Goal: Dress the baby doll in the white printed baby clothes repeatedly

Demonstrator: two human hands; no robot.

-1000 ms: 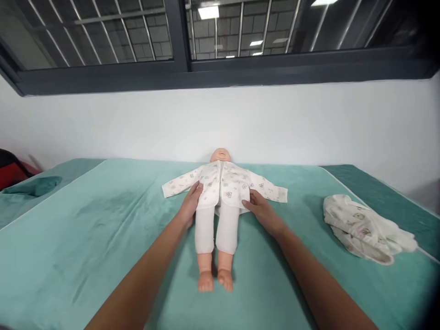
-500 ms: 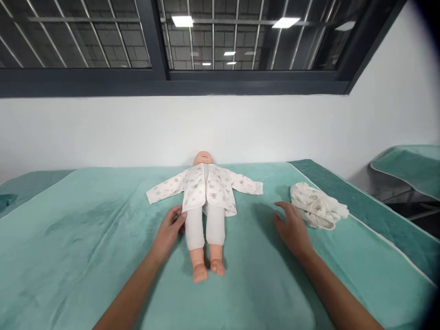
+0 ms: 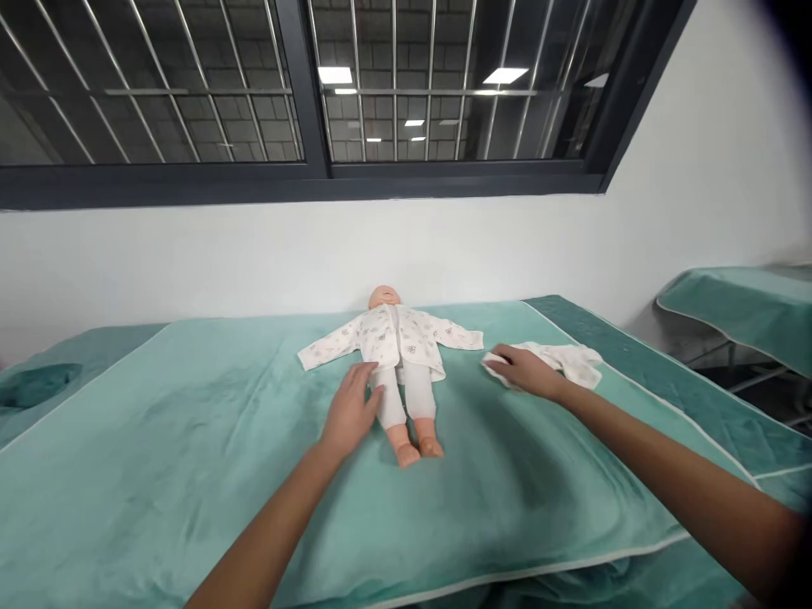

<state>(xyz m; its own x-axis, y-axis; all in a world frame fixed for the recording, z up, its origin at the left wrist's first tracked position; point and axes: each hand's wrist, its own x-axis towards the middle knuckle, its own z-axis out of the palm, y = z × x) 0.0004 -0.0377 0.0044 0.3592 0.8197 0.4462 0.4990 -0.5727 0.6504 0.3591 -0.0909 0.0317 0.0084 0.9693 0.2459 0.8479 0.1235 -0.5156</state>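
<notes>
A baby doll [image 3: 399,355] lies on its back on the teal bed cover [image 3: 190,440], head toward the wall, dressed in a printed white jacket and white trousers. My left hand [image 3: 349,412] lies open beside the doll's hip, fingertips touching the trouser leg. My right hand [image 3: 525,371] is closed on the near edge of a crumpled white printed garment [image 3: 574,361] that lies to the doll's right.
A white wall and a dark-framed barred window [image 3: 317,169] stand behind the bed. A second teal-covered bed [image 3: 736,304] sits at the right, across a gap. A dark teal bundle [image 3: 38,385] lies at the far left.
My right hand left the doll's side, travelled right and took hold of the white garment. My left hand slid down from the jacket to the trouser leg. The view shifted right.
</notes>
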